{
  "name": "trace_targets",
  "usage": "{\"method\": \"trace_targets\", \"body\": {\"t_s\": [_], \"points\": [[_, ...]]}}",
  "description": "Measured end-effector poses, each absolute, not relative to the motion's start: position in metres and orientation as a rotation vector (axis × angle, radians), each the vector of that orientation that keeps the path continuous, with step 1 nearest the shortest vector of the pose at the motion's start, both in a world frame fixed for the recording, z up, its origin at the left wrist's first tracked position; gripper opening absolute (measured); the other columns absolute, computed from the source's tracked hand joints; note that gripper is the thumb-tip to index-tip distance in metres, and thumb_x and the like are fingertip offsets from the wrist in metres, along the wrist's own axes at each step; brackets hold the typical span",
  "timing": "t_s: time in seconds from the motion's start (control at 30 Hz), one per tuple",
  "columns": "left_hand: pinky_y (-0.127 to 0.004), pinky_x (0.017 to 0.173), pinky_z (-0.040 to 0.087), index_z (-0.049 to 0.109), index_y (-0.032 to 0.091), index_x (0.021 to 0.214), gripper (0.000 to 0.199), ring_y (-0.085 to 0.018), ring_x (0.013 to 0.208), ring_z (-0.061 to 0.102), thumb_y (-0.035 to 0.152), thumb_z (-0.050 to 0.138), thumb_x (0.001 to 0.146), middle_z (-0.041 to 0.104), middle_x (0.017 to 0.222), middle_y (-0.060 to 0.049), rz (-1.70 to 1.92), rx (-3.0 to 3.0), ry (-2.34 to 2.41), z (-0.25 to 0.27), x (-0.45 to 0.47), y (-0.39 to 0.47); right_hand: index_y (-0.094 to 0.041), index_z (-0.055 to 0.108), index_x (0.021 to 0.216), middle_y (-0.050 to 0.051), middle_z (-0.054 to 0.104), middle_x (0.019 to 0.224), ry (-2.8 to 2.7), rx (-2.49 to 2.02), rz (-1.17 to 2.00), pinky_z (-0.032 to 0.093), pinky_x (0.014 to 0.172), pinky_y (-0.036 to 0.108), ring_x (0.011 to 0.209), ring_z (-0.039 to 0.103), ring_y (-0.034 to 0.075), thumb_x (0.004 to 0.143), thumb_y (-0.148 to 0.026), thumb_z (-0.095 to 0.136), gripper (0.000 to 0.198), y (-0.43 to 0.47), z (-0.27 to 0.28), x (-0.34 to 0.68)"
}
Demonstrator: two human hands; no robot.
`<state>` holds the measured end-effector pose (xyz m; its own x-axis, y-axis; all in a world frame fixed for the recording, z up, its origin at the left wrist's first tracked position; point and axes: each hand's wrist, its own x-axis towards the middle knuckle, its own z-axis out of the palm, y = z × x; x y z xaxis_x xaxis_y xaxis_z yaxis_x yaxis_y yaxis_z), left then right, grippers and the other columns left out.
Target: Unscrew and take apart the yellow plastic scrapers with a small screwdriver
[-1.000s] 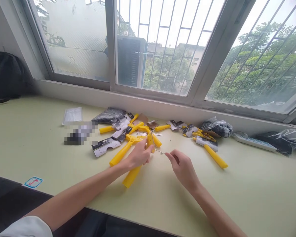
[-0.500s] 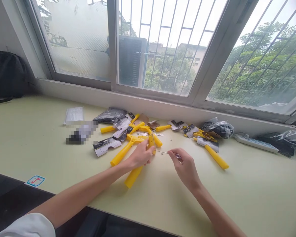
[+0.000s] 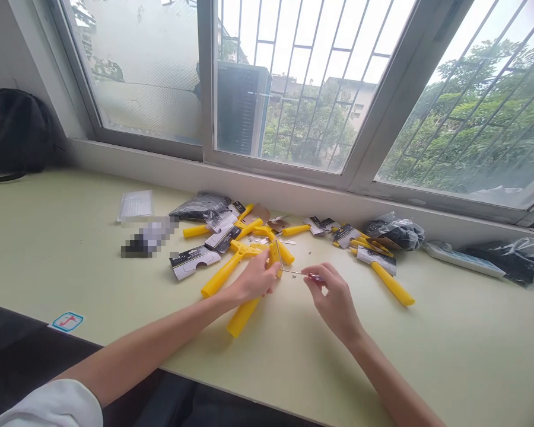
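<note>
My left hand (image 3: 254, 280) is closed around the head of a yellow-handled scraper (image 3: 242, 318), whose thick handle points toward the near edge of the table. A thin metal strip runs along the side of its head. In my right hand (image 3: 336, 302) a slim screwdriver (image 3: 291, 272) is pinched between thumb and fingers. Its shaft points left, and the tip meets the scraper's head by my left fingertips. A tiny metal piece (image 3: 294, 276) lies just below the shaft. Close to my left hand rests another yellow tool (image 3: 222, 277).
More yellow tools with cardboard tags lie behind my hands, and one yellow handle (image 3: 394, 284) is at the right. Black plastic-wrapped bundles (image 3: 200, 206) and a clear tray (image 3: 136, 205) stand toward the window. A power strip (image 3: 465, 259) is at the far right.
My right fingers have shifted slightly on the screwdriver's handle. The scraper stays in my left hand, and the view has moved only a little.
</note>
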<state>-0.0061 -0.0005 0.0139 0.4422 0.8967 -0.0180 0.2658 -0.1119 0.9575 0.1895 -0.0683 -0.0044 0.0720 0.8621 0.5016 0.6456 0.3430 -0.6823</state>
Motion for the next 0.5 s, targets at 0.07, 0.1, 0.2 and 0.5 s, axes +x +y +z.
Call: {"method": "trace_targets", "body": {"t_s": [0.07, 0.1, 0.2, 0.5], "points": [[-0.021, 0.039, 0.042, 0.045, 0.021, 0.095, 0.014, -0.01, 0.039, 0.048, 0.034, 0.05, 0.096, 0.052, 0.056, 0.006, 0.745, 1.634, 1.033, 0.0148, -0.0064, -0.0008, -0.022, 0.066, 0.109, 0.004, 0.063, 0.091, -1.602, -1.426, 0.357, 0.05, 0.069, 0.03, 0.072, 0.058, 0.017, 0.093, -0.055, 0.061, 0.036, -0.0677, -0.0047, 0.19], [-0.021, 0.039, 0.042, 0.045, 0.021, 0.095, 0.014, -0.01, 0.039, 0.048, 0.034, 0.05, 0.096, 0.052, 0.056, 0.006, 0.744, 1.633, 1.035, 0.0152, -0.0066, -0.0009, -0.021, 0.066, 0.107, 0.002, 0.061, 0.083, -1.579, -1.469, 0.404, 0.048, 0.064, 0.03, 0.066, 0.055, 0.016, 0.094, -0.056, 0.059, 0.038, -0.0677, -0.0052, 0.1905], [-0.021, 0.038, 0.041, 0.045, 0.02, 0.094, 0.014, -0.01, 0.039, 0.048, 0.034, 0.051, 0.095, 0.052, 0.057, 0.006, 0.742, 1.633, 1.04, 0.0158, -0.0066, -0.0013, -0.02, 0.068, 0.087, -0.002, 0.051, 0.062, -1.551, -1.551, 0.497, 0.042, 0.055, 0.029, 0.056, 0.046, 0.015, 0.097, -0.059, 0.049, 0.045, -0.0683, -0.0068, 0.1925], [-0.02, 0.037, 0.042, 0.046, 0.02, 0.097, 0.013, -0.01, 0.039, 0.048, 0.033, 0.049, 0.096, 0.052, 0.059, 0.006, 0.739, 1.645, 1.026, 0.0144, -0.0056, -0.0013, -0.021, 0.068, 0.105, 0.004, 0.065, 0.086, -1.564, -1.421, 0.387, 0.05, 0.064, 0.03, 0.069, 0.059, 0.017, 0.089, -0.059, 0.064, 0.041, -0.0662, -0.006, 0.1914]]}}
